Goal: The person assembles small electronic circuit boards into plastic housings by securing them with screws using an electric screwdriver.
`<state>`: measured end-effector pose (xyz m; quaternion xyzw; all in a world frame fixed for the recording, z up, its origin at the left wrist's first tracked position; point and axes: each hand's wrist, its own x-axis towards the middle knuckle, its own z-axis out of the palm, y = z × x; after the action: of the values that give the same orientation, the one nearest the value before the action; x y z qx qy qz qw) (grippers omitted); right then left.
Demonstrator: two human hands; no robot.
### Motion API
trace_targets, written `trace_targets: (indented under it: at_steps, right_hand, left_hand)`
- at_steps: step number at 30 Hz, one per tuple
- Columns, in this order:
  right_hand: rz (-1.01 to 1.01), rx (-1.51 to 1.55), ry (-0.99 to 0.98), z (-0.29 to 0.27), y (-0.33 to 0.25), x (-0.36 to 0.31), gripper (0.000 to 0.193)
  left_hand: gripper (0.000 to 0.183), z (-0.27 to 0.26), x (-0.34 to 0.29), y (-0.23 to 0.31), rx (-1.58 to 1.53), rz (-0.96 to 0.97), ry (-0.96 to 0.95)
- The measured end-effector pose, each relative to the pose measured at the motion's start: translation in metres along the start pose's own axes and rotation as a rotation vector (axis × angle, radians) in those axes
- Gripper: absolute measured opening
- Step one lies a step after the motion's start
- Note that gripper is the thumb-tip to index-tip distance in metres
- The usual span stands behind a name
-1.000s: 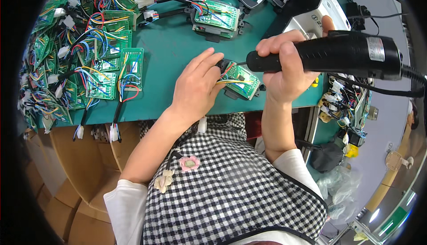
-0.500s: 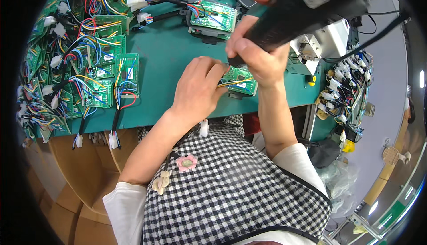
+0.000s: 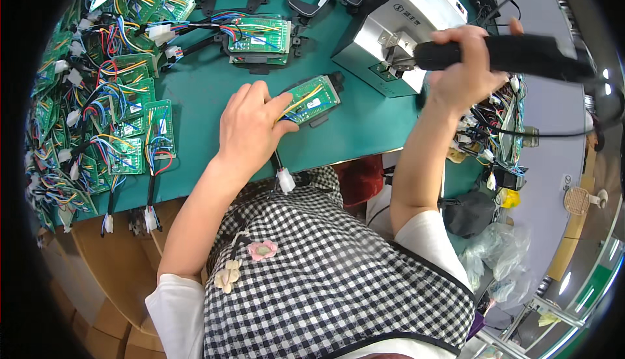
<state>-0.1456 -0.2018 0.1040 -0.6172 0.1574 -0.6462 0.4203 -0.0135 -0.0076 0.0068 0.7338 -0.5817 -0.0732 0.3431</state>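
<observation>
My left hand (image 3: pixel 250 128) grips the left end of a green circuit board (image 3: pixel 314 103) with its thumb and fingers. Yellow and blue wires cross the board, which lies tilted on the bench with black plastic under it. A cable with a white connector (image 3: pixel 285 180) hangs from beneath this hand over the bench edge. Wrapped round a black electric screwdriver (image 3: pixel 530 56), my right hand (image 3: pixel 465 72) holds the tool nearly level. The screwdriver's tip end is at the front of a silver screw feeder box (image 3: pixel 416 17); the very tip is hard to make out.
Wired circuit boards (image 3: pixel 117 98) are heaped along the left of the green bench (image 3: pixel 215 92). Another board (image 3: pixel 260 36) on a black frame lies at the back. More wired boards (image 3: pixel 508 124) stand at right. The screwdriver's black cord (image 3: pixel 547 135) loops on the right.
My right hand has carried the screwdriver from the board rightward to the feeder box. The board under my left hand has turned and tilted. The whole view has also shifted.
</observation>
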Motion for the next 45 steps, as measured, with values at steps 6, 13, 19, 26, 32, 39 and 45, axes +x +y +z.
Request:
trace_targets:
  at_steps: [6, 13, 19, 26, 32, 39, 45]
  right_hand:
    - [0.184, 0.062, -0.008, 0.01, -0.017, -0.03, 0.065]
    - [0.278, 0.333, -0.203, 0.044, -0.024, -0.104, 0.086]
    - [0.34, 0.3, -0.27, 0.054, -0.018, -0.113, 0.085]
    - [0.344, 0.226, -0.397, 0.052, -0.005, -0.112, 0.066]
    - [0.323, 0.206, -0.676, 0.051, -0.001, -0.108, 0.077]
    - [0.172, 0.095, -0.746, 0.049, -0.006, -0.114, 0.076]
    - [0.276, 0.656, -0.231, 0.036, -0.038, -0.091, 0.075]
  left_hand:
    - [0.039, -0.005, 0.002, -0.008, -0.117, 0.016, -0.118]
    - [0.033, 0.002, 0.006, -0.011, -0.138, -0.019, -0.107]
    - [0.032, 0.006, 0.004, -0.013, -0.192, -0.01, -0.058]
    - [0.029, 0.008, 0.002, -0.012, -0.173, -0.014, -0.07]
    - [0.03, 0.007, 0.0, -0.012, -0.179, -0.002, -0.045]
    - [0.031, 0.008, -0.001, -0.012, -0.186, 0.044, 0.001]
    - [0.027, -0.033, 0.023, 0.008, -0.204, 0.364, 0.092]
